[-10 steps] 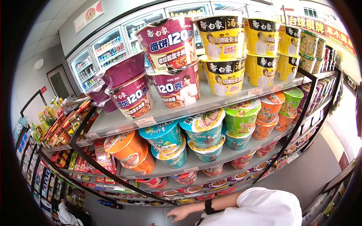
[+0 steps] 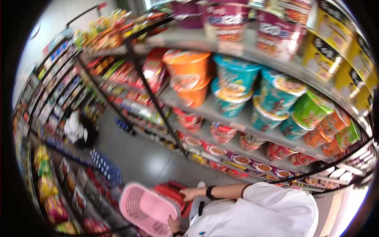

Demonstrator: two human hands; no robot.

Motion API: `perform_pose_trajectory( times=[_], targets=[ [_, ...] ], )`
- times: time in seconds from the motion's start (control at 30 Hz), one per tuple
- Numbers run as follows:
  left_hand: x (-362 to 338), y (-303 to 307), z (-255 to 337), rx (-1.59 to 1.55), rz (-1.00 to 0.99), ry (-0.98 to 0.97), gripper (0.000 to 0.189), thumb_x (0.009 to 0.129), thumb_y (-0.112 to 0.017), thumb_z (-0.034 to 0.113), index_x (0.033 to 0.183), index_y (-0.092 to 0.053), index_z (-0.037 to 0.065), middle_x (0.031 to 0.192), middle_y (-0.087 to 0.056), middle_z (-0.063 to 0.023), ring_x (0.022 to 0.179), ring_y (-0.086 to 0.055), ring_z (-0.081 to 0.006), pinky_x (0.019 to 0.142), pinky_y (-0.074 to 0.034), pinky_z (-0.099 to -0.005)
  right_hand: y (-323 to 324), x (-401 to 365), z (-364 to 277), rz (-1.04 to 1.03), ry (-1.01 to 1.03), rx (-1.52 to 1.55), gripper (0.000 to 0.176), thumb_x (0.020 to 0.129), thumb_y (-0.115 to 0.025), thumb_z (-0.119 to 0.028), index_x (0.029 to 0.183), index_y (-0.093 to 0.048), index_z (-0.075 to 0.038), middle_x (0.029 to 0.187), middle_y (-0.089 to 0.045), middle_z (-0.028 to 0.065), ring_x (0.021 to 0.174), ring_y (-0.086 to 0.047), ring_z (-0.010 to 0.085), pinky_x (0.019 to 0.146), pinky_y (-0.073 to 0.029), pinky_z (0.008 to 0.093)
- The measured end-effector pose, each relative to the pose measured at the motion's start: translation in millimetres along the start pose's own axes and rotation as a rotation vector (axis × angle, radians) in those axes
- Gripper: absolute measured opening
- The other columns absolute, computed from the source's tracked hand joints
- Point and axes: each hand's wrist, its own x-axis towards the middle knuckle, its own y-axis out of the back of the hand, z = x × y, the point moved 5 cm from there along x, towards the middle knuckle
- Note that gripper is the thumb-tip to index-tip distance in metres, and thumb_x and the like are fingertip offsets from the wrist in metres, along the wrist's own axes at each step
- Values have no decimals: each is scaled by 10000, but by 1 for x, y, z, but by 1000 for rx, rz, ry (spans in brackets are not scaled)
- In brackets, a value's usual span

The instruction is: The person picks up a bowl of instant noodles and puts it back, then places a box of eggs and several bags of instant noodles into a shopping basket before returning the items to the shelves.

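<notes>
A: Hands?
B: Left hand [image 2: 173,224] curled narrow on the near-right rim of the pink, rectangular plastic basket [image 2: 152,204]. Right hand [image 2: 189,194], black wristband [image 2: 210,192], over a red object [image 2: 167,189]; blurred, can't tell grip or contact.
A: Basket pose?
B: Lower centre of view, above grey floor [image 2: 146,158]. Open top faces camera, long axis upper left to lower right.
A: Beyond?
B: Grey shelves [image 2: 169,96] with orange paper noodle tubs [image 2: 187,67].

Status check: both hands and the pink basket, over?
Left hand at rim of pink basket. Right hand beside red object, grip unclear. Noodle shelves close alongside.
</notes>
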Motion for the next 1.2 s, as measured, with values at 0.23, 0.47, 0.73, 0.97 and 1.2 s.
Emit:
perform_pose_trajectory(
  times=[0.23,0.47,0.73,0.97,1.2],
  targets=[
    [-55,38,-25,108,72,147,418,790,-538,411,1005,-618,61,902,-609,-233,938,-558,-364,832,-423,-436,-58,29,1,84,-119,2,726,691,-623,-300,1267,-337,37,1120,-502,301,1057,-502,384,922,-400,395],
    [-82,68,-114,-513,616,497,621,752,-626,79,1280,-303,35,1226,-415,-220,1103,-440,-397,925,-374,-459,-67,34,-21,141,-254,104,758,726,-634,-324,1280,-287,61,1157,-488,288,1099,-478,376,952,-372,363],
    [-59,15,-159,-1489,414,742,473,727,-592,-13,1148,-407,96,1023,-564,-113,836,-601,-244,582,-526,-367,-120,77,-11,163,-385,77,736,706,-609,-205,1266,-209,55,1063,-524,316,997,-540,394,870,-434,392],
    [-44,-1,-129,-1322,352,674,488,680,-651,-2,1119,-444,36,1035,-567,-120,910,-564,-224,766,-467,-314,-100,63,40,251,-608,120,678,700,-605,-124,1209,-192,47,1020,-548,284,948,-574,365,794,-479,372],
    [-34,7,-119,-1329,279,535,493,674,-636,-42,1123,-441,12,1039,-573,-111,911,-572,-202,773,-467,-300,-105,53,53,248,-698,278,653,688,-606,-35,1196,-203,39,1012,-536,233,863,-587,303,588,-518,375]
  ],
)
